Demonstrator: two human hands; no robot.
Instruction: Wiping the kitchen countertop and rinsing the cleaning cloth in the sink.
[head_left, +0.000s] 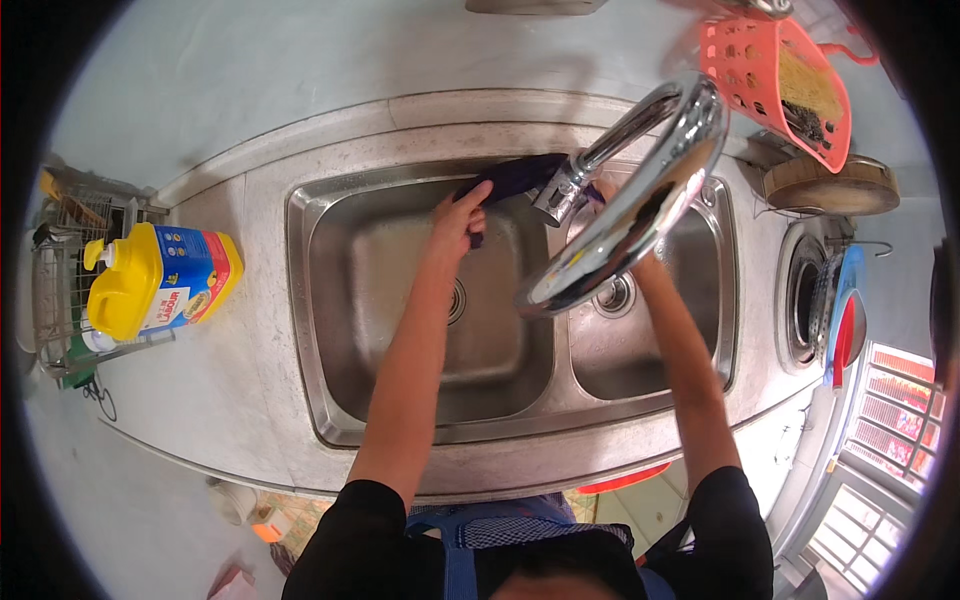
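A dark purple cloth (525, 177) stretches across the back of the left basin (390, 285) of a steel double sink. My left hand (459, 219) grips its left end, a short piece hanging below the fingers. The chrome faucet (694, 169) arches in front of my right hand (607, 187) and hides most of it. Purple fabric shows at that hand too, over the back of the smaller right basin (637, 352). The downturned faucet outlet (555, 196) overlaps the cloth between my hands.
A yellow detergent jug (157, 281) stands left of the sink, beside a wire dish rack (64, 255). On the right are a pink perforated basket (757, 75), a round wooden chopping board (832, 185) and a stove burner (802, 292).
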